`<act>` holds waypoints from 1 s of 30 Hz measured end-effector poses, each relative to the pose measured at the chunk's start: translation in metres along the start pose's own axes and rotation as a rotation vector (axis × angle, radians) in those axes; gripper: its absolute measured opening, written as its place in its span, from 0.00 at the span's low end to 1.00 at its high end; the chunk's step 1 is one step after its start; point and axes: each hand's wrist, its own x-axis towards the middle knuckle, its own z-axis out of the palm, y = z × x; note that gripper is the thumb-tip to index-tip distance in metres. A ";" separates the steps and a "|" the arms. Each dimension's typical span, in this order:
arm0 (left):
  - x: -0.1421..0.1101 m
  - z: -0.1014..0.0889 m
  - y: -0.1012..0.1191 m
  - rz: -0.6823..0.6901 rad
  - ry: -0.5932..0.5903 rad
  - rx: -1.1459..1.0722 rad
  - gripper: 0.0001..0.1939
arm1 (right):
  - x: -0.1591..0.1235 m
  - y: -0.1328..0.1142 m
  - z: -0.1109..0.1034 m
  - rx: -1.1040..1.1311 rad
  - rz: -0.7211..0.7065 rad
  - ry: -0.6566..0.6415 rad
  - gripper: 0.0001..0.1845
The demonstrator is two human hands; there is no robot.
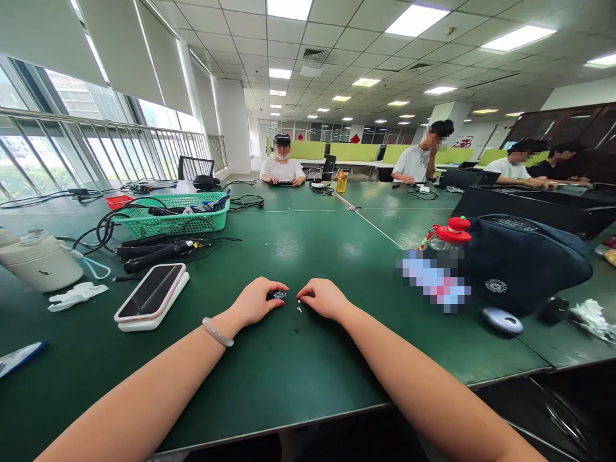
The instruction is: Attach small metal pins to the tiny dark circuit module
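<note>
Mid-frame, your L hand (pixel 254 301) pinches a small dark piece (pixel 278 295), prob. light, stiff; grip edges. R hand (pixel 328 298) nr white bits (pixel 299 310), can't tell grip.

Left hand (pixel 260 300): holds small dark piece (pixel 279 295)
Right hand (pixel 323 298): fingertips down by white bits (pixel 299 310)
Basket (pixel 176 218): beyond phone (pixel 151 292)
Mouse (pixel 502 321): before bag (pixel 524 263)

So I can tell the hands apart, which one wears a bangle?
The left hand: a pale bangle circles its wrist, and a small dark piece sits between its fingers. The right hand, by the white bits, has a bare wrist.
</note>
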 end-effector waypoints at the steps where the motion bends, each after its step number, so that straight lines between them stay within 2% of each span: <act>1: 0.000 0.000 0.000 -0.003 -0.001 -0.004 0.17 | 0.000 0.001 -0.001 -0.006 0.004 -0.003 0.09; 5: 0.001 0.000 -0.002 -0.002 0.000 -0.005 0.17 | -0.002 -0.001 -0.006 -0.021 -0.033 -0.030 0.09; 8: -0.001 0.000 -0.002 -0.007 0.011 0.003 0.16 | -0.006 -0.006 -0.008 -0.013 -0.024 -0.143 0.14; 10: -0.001 0.000 -0.002 -0.018 0.019 0.007 0.16 | -0.009 -0.009 -0.008 -0.041 -0.018 -0.180 0.11; 13: -0.001 0.000 -0.002 -0.016 0.016 0.009 0.15 | -0.011 -0.012 -0.007 -0.088 -0.038 -0.165 0.04; 18: 0.000 0.001 -0.001 -0.016 0.014 0.020 0.15 | -0.010 -0.012 -0.004 -0.064 -0.050 -0.142 0.04; 23: 0.000 0.000 -0.001 -0.106 0.039 0.014 0.17 | -0.007 -0.012 -0.002 -0.030 -0.089 -0.037 0.04; 27: -0.001 -0.003 0.005 -0.016 0.032 0.018 0.16 | -0.008 -0.018 0.000 -0.008 -0.161 0.113 0.05; 30: -0.002 -0.004 0.010 0.043 0.002 0.029 0.16 | -0.010 -0.023 0.001 -0.011 -0.213 0.163 0.07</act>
